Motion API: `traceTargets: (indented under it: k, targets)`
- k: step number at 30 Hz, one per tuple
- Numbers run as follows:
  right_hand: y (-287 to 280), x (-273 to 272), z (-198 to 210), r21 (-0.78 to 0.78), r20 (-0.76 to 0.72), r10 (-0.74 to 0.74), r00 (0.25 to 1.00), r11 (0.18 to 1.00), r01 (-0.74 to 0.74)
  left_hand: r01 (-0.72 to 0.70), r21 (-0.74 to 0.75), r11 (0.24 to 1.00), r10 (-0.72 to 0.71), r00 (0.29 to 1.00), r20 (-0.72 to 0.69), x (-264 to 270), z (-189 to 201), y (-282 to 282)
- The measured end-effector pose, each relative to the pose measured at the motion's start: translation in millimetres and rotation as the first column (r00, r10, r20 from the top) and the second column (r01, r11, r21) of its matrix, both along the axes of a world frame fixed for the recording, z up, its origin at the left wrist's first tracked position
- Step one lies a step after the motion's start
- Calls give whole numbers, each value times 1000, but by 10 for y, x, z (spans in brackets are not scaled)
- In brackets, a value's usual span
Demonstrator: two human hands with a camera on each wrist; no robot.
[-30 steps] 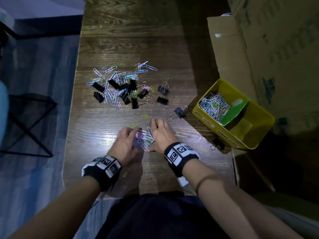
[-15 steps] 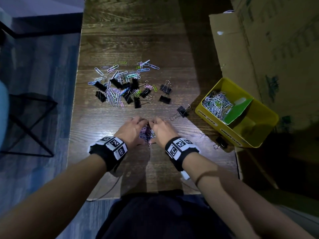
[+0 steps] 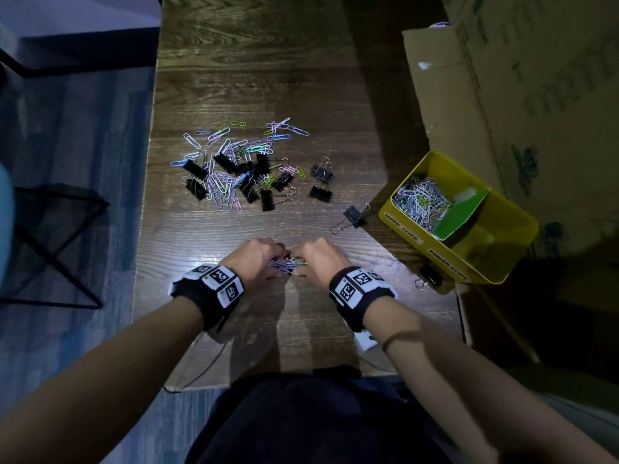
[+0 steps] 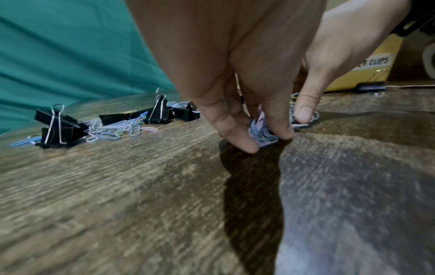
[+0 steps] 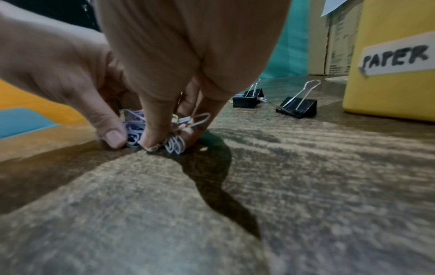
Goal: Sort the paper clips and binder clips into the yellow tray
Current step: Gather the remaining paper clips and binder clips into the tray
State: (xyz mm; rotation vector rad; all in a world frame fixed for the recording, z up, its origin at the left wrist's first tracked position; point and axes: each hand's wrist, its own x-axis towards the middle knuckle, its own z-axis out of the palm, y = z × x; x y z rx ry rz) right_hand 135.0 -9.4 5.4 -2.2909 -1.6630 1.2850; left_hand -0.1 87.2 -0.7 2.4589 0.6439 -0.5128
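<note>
Wood-grain table (image 3: 268, 78) carries everything, and the yellow tray (image 3: 502, 259) at its right edge serves as the landmark. Well to the tray's left, near the table's front edge, the left hand (image 3: 256, 259) and the right hand (image 3: 320, 259) stand knuckles-up and close together, their fingertips bent down to the table. Between them they pinch one small bundle of paper clips (image 3: 287, 263): in the left wrist view the left fingers (image 4: 235, 134) squeeze it from one side, and in the right wrist view the right fingers (image 5: 153, 135) press it from the other.

Farther from the person and left of the tray lies one loose heap of coloured paper clips and black binder clips (image 3: 234, 172); roughly ten binder clips sit in or beside it, though the overlap makes the count unsure. One lone binder clip (image 3: 355, 216) lies just beside the tray's left corner, and another binder clip (image 3: 430, 274) rests against its near wall. Inside the tray, one compartment holds a pile of paper clips (image 3: 418, 202), set off by a green divider (image 3: 462, 212).

Compared with a second ago, the hands have drawn together, and the clips that lay spread flat between them are now gathered into a tight bunch.
</note>
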Motion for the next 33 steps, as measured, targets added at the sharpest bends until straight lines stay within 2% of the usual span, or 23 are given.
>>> traceTargets:
  k: [4, 7, 11, 15, 18, 22, 24, 26, 29, 33]
  targets:
    - [10, 71, -6, -33, -73, -60, 996, 998, 57, -48, -65, 997, 48, 999, 0, 31, 28, 104]
    - [-61, 118, -9, 31, -131, -166, 977, 985, 172, -188, -194, 963, 189, 982, -16, 23, 10, 157]
    - [-179, 184, 19, 66, -241, -298, 924, 944, 322, -415, -505, 756, 459, 887, -43, -27, -17, 204]
    - [-285, 249, 56, 106, -341, -433, 834, 864, 492, -494, -654, 572, 614, 787, -57, -29, 24, 252]
    - [-360, 311, 152, 156, -414, -529, 741, 761, 630, -474, -731, 490, 675, 738, -26, 55, 142, 278]
    - [-496, 454, 401, 239, -515, -596, 617, 591, 770, -370, -788, 491, 646, 762, 45, 331, 442, 322]
    - [-565, 573, 544, 291, -579, -604, 548, 475, 830, -282, -814, 508, 612, 783, 111, 568, 623, 288]
    - [-611, 707, 686, 340, -643, -589, 490, 354, 871, -207, -858, 470, 621, 769, 155, 859, 785, 216]
    - [-642, 929, 850, 377, -683, -589, 432, 222, 899, -143, -901, 409, 633, 756, 167, 1322, 946, 77]
    - [-621, 1267, 828, 411, -650, -673, 352, 78, 908, -175, -892, 416, 660, 733, 165, 1865, 951, -183]
